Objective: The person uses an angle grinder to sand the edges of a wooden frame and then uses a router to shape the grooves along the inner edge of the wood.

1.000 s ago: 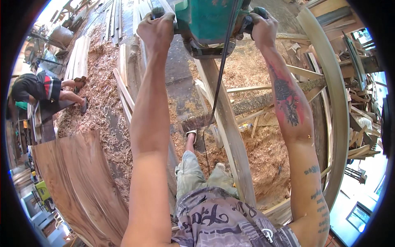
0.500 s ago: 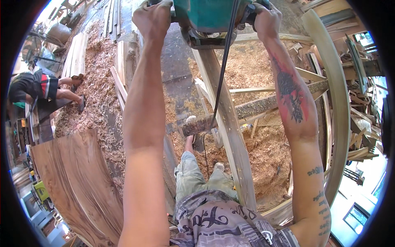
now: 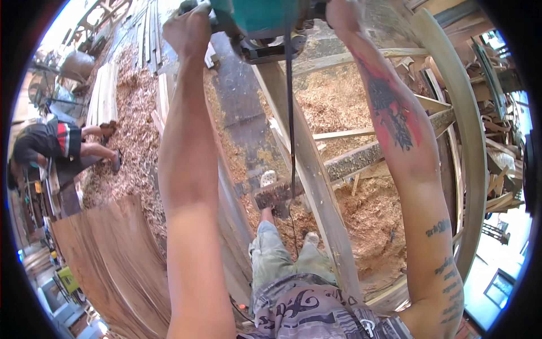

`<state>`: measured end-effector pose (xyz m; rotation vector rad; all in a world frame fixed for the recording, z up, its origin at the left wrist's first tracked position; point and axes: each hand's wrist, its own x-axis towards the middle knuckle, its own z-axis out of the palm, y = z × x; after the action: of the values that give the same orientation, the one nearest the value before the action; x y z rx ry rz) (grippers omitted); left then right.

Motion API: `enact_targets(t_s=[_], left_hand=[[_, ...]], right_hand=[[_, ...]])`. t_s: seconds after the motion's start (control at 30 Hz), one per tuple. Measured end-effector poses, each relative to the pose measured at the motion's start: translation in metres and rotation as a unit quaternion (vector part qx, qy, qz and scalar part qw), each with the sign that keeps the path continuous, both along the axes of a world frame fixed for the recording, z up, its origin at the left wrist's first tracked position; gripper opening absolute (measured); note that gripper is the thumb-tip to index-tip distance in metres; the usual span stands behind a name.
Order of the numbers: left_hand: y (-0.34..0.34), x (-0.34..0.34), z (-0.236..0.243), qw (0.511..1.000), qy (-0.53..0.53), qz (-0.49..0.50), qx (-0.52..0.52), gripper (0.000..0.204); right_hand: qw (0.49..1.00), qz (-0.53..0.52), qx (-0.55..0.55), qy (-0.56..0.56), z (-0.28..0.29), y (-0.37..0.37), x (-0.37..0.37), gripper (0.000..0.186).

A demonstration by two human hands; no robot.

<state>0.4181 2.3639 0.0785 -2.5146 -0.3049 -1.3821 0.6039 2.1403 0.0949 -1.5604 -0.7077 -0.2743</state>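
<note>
At the top edge I hold a teal corded power planer (image 3: 259,20) by its two side handles, and its upper part is cut off by the view. My left hand (image 3: 191,29) is closed round the left handle. My right hand (image 3: 343,18), blurred and partly out of view, grips the right one. The planer sits over the far end of a long wooden beam (image 3: 316,169) that runs toward me, past my right side. A black cord (image 3: 291,107) hangs from the tool down across the beam toward my feet.
Wood shavings (image 3: 361,226) cover much of the floor. Cross timbers (image 3: 355,161) stand right of the beam, with a long curved board (image 3: 460,113) beyond. A broad wood slab (image 3: 107,254) lies to my left. Another person (image 3: 56,138) bends over farther left.
The planer and both hands have shifted left and slightly up in the picture. The beam's far end has also swung a little left, and my legs appear farther right.
</note>
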Motion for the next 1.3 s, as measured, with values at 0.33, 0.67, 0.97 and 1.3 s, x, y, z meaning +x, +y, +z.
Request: enact_targets(t_s=[0.33, 0.67, 0.97, 1.3], left_hand=[[0.042, -0.022, -0.015, 0.958, 0.056, 0.075, -0.271, 0.023], [-0.081, -0.045, 0.000, 0.834, -0.090, 0.021, -0.544, 0.026], [-0.140, -0.072, 0.026, 0.819, -0.098, 0.047, -0.563, 0.026], [-0.166, -0.093, 0.015, 0.820, -0.104, 0.045, -0.560, 0.029]], right_hand=[[0.946, -0.042, -0.233, -0.221, -0.016, 0.024, 0.008, 0.023], [0.937, -0.002, -0.162, -0.311, -0.037, -0.045, 0.014, 0.006], [0.990, 0.087, -0.096, 0.050, -0.027, -0.078, -0.014, 0.016], [0.941, 0.030, -0.153, -0.300, -0.028, -0.114, -0.030, 0.014]])
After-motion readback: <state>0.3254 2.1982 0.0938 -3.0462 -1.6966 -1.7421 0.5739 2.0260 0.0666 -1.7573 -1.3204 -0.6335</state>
